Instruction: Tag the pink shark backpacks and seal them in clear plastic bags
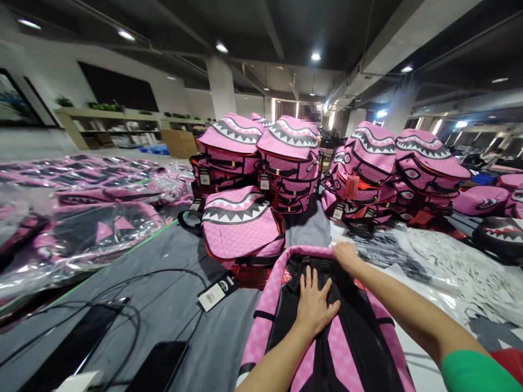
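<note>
A pink checkered backpack lies in front of me with its black back panel and straps facing up. My left hand rests flat on the back panel near its top, fingers spread. At the backpack's upper right corner, my right hand is closed over the top edge, its fingertips partly hidden. Just beyond lies another pink backpack with a shark-mouth print. A black hang tag with a white label lies on the grey cloth to the left.
Stacks of pink backpacks rise behind, with more at right. Plastic-wrapped backpacks cover the left side. Phones and a black cable lie at front left. Clear plastic bags and a white string pile sit at right.
</note>
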